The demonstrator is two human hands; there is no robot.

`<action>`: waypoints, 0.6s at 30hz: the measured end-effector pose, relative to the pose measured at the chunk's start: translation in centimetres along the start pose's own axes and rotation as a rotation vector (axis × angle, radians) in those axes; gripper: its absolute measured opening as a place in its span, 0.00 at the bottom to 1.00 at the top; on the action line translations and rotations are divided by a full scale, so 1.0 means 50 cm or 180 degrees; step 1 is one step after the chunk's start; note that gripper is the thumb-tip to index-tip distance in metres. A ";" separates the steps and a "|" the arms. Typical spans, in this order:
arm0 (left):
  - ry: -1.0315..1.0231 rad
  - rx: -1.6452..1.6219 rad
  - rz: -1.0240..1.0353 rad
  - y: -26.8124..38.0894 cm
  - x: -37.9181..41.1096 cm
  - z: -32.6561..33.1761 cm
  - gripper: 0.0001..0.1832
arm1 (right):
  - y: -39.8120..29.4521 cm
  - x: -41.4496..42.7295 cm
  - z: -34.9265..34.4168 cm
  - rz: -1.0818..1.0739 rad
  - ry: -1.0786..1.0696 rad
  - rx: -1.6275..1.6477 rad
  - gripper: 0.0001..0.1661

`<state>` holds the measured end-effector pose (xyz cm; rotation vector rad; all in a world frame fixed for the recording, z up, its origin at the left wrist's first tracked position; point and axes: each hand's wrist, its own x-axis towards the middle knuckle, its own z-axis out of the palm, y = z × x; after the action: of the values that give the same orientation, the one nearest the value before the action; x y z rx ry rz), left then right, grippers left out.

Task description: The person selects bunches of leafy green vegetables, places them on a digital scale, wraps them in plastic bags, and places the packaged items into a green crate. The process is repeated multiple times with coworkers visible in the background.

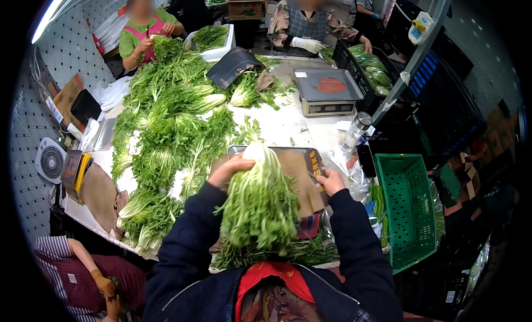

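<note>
My left hand [230,170] grips a head of frilly leafy greens [262,199], likely curly endive, near its pale base. The base points away from me and the leaves hang toward my chest. My right hand [332,182] pinches the right edge of a brown paper sheet [300,172] with a dark printed band bearing writing. That sheet lies over a metal weighing pan [237,148], partly hidden by the greens. More loose greens [232,255] lie on the near side, below the held head.
Heaped greens [166,131] cover the table's left half. A digital scale [328,89] and a glass bottle [356,128] stand at the right. Beyond the right edge is a green plastic crate [405,209]. Co-workers [139,35] stand across the table; another is at lower left.
</note>
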<state>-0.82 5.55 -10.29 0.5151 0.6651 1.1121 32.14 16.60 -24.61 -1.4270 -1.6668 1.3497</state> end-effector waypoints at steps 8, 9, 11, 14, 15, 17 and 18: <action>0.0851 0.2584 -0.0605 -0.089 0.192 -0.082 0.39 | 0.011 -0.089 0.040 0.0228 0.0130 0.2027 0.14; 0.0912 0.2821 -0.0700 -0.077 0.193 -0.072 0.42 | 0.006 -0.092 0.039 0.0225 0.0082 0.2016 0.14; 0.0792 0.3294 -0.0630 -0.086 0.209 -0.095 0.46 | -0.011 -0.095 0.038 0.0217 -0.0024 0.1993 0.14; 0.0879 0.3379 -0.0418 -0.103 0.223 -0.138 0.47 | -0.044 -0.098 0.038 0.0265 -0.0061 0.1972 0.13; 0.1011 0.3437 -0.0208 -0.109 0.223 -0.145 0.50 | -0.044 -0.093 0.039 0.0242 -0.0061 0.1915 0.12; 0.1287 0.3542 0.0217 -0.121 0.218 -0.158 0.54 | -0.037 -0.081 0.039 0.0197 -0.0076 0.1796 0.12; 0.1265 0.3317 0.0187 -0.116 0.213 -0.156 0.50 | -0.035 -0.073 0.041 0.0190 -0.0116 0.1820 0.12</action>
<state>0.39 13.75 -22.08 1.2109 1.6015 0.8589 30.70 12.62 -23.02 -1.1192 -1.1258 1.7151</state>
